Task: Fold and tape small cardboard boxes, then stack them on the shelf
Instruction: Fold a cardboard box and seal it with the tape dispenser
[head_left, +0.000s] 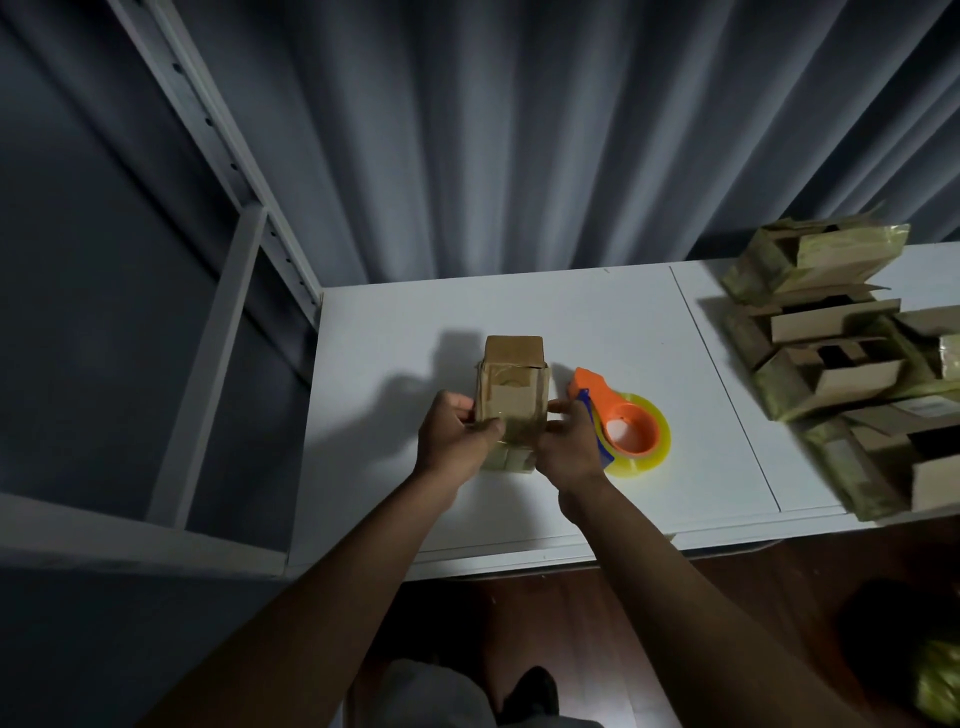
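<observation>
Item 1: my left hand (457, 434), fingers and thumb curled round the left side of the small cardboard box (511, 402); thumb lies across its top face. Item 2: my right hand (569, 441), fingertips pinching the box's right edge. The box sits between both hands, low over or resting on the white desk (597, 322); I cannot tell which. Its far flap stands up, and clear tape appears to cross the top.

Handling note: the step looks like pressing tape flat and closing flaps. I judge it best to keep the walls square with even pressure from both sides, smoothing tape outward from the seam so it does not wrinkle.

Count: one box in hand. One tape dispenser (621, 423), orange with a yellowish roll, just right of my right hand. One pile of unfolded boxes (841, 353) well to the right, number unclear. One shelf frame (218, 322) to the left.
</observation>
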